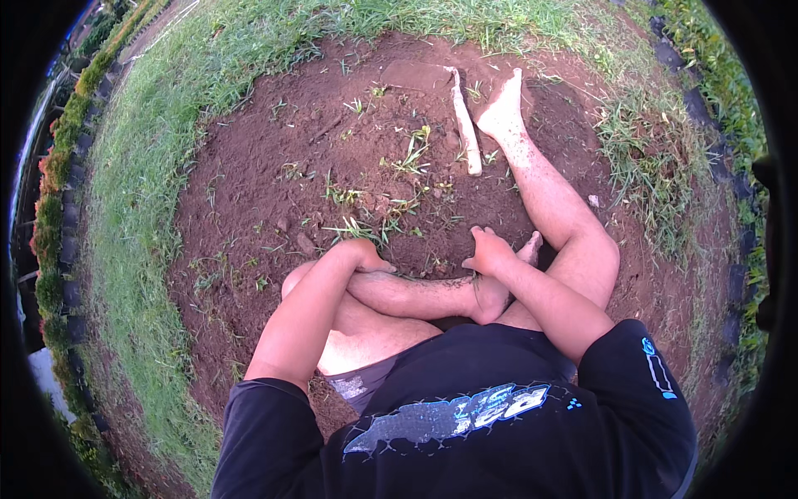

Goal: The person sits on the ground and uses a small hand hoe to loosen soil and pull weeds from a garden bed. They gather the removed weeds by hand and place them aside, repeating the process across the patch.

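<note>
My left hand (pixel 368 256) rests on the shin of my folded leg (pixel 411 295), its fingers partly hidden behind the wrist. My right hand (pixel 489 251) lies by the ankle and foot of that same leg, fingers spread over the soil, with a few grass blades under it. No tool shows in either hand. Bare brown soil (pixel 237 162) spreads before me, dotted with uprooted grass tufts (pixel 411 156). Beyond them lies a tool with a pale wooden handle (pixel 466 128) and a broad, soil-covered blade (pixel 414 75), near my outstretched bare foot (pixel 504 112).
Green grass (pixel 137 206) borders the soil at the left and far side. A heap of pulled grass (pixel 654 168) lies at the right. Rows of potted plants (pixel 50 249) line the left edge, and leafy plants in dark bags (pixel 698 109) stand at the right.
</note>
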Demonstrator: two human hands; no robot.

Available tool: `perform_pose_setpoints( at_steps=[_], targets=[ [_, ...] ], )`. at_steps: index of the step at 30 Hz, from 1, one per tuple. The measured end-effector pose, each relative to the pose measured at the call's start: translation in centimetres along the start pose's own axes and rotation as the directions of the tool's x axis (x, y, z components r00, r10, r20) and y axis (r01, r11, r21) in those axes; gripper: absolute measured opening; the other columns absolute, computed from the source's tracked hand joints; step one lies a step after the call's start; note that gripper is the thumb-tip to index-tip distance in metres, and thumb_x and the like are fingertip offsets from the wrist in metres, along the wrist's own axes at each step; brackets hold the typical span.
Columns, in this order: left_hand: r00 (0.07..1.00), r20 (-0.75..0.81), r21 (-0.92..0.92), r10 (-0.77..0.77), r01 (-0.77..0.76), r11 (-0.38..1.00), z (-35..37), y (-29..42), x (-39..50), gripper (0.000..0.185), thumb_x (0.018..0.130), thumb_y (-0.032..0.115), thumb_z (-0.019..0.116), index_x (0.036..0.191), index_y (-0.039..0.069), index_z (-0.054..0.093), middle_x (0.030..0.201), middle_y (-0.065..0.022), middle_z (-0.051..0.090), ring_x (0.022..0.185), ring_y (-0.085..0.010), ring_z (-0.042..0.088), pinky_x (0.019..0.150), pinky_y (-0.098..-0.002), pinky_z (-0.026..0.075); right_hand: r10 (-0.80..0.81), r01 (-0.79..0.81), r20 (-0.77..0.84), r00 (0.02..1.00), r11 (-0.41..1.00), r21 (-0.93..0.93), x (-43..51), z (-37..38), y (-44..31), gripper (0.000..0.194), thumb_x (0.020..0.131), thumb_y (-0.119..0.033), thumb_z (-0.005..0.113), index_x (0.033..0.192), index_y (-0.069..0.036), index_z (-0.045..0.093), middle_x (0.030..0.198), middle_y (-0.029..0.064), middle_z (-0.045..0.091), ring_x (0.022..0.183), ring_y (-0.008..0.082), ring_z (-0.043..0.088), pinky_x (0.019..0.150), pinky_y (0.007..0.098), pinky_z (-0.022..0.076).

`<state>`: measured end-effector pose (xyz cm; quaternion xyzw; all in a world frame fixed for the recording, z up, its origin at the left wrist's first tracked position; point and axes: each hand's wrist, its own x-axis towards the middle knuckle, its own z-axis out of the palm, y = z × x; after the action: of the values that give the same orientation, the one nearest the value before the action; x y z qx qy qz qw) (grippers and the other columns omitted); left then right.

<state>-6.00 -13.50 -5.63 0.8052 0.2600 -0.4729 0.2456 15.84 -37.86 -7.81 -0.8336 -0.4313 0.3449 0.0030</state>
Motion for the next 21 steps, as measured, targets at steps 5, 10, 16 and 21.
perform_pose_setpoints(
  at_steps=[5, 10, 16, 21],
  targets=[
    [0.99, -0.138, 0.025, 0.025, -0.022, 0.999, 1.0, -0.1, 1.2, 0.074, 0.085, 0.061, 0.073, 0.118, -0.005, 0.075, 0.125, -0.0285, 0.071, 0.116, -0.0412, 0.07, 0.103, -0.0426, 0.054, -0.004, -0.006, 0.018, 1.0, 0.858, 0.513, 1.0, 3.3, -4.0, 0.073, 0.075, -0.035, 0.09, 0.127, 0.006, 0.06, 0.123, 0.0292, 0.07, 0.115, 0.0407, 0.07, 0.103, 0.0442, 0.0537],
    [0.965, -0.259, -0.143, 0.045, -0.085, 0.986, 1.9, 0.0, 2.1, 0.055, 0.089, 0.042, 0.074, 0.112, -0.008, 0.075, 0.117, -0.0309, 0.073, 0.111, -0.0433, 0.071, 0.101, -0.0444, 0.055, -0.002, -0.135, 0.136, 0.991, 0.104, 0.985, 1.7, 5.2, -7.8, 0.05, 0.086, 0.004, 0.073, 0.134, 0.001, 0.059, 0.125, 0.0135, 0.072, 0.112, 0.0301, 0.071, 0.099, 0.042, 0.0568],
    [0.921, -0.384, -0.415, -0.068, -0.106, 0.904, 1.4, -0.7, 2.9, 0.049, 0.089, 0.034, 0.072, 0.113, -0.009, 0.074, 0.109, -0.0312, 0.075, 0.101, -0.0411, 0.074, 0.094, -0.0443, 0.057, -0.03, -0.359, 0.359, 0.933, -0.147, 0.922, 3.9, 4.2, -10.4, 0.034, 0.099, -0.011, 0.063, 0.132, -0.003, 0.063, 0.124, 0.0148, 0.072, 0.114, 0.0309, 0.07, 0.101, 0.0502, 0.0562],
    [0.899, -0.417, -0.522, -0.135, -0.115, 0.845, 0.2, -1.1, 1.5, 0.046, 0.089, 0.029, 0.071, 0.115, -0.01, 0.073, 0.104, -0.0292, 0.076, 0.097, -0.0392, 0.075, 0.091, -0.0441, 0.057, -0.167, -0.383, 0.346, 0.924, -0.354, 0.853, 5.2, 3.1, -11.9, 0.035, 0.103, -0.018, 0.057, 0.133, -0.002, 0.063, 0.128, 0.016, 0.07, 0.117, 0.0309, 0.068, 0.106, 0.0524, 0.0541]
  ],
)
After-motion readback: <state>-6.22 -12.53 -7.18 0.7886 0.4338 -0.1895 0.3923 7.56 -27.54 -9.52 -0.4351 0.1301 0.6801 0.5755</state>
